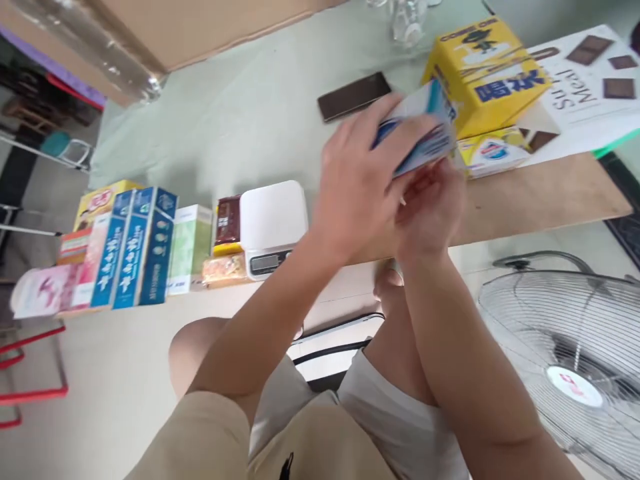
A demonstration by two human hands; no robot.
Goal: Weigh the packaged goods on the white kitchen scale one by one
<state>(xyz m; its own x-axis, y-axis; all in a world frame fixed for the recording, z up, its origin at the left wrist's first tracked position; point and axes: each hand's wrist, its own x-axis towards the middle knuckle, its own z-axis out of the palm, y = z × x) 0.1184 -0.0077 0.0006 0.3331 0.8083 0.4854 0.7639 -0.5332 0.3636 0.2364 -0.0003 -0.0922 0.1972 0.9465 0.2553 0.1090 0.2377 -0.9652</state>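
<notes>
The left hand (356, 163) wraps a blue-and-white box (429, 148) above the near side of the table (240, 120), probably for steadiness, the right hand (436, 203) curled just below, its grip unclear

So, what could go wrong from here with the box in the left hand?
The held box, gripped by the left hand, might bump the yellow carton close by. If it slips, it could hit the dark phone near that hand. The scale sits near the edge of the table, so the left forearm could nudge it.
</notes>
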